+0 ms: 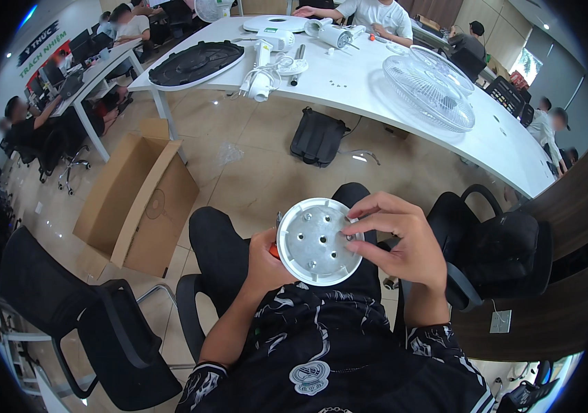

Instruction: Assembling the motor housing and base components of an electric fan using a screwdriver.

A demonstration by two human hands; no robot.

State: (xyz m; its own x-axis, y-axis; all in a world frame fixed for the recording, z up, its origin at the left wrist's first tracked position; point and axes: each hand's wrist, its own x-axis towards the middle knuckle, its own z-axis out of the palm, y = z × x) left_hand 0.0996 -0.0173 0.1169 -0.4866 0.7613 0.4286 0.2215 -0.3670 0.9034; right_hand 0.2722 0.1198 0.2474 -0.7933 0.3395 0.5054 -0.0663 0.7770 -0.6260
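One round white part (313,255) with a metal face sits above the lap (222,237), its left rim gripped by the left hand (264,267); it looks stiff, somewhat heavy, smooth, best held by the rim. The right hand (404,241) is narrowed at the plate's right side, whether pinching anything I cannot tell. Two wire guards (421,93) (445,65) lie toward the surface's (349,74) right end, one black oval piece (191,63) at its near-left corner.

Left hand (266,260) is gripping, fingertips hiding from view — left forearm (231,322) is slanting up and inward. Right hand (407,242) is pointing left, thumb (372,255) and fingers (382,221) bending toward each other.
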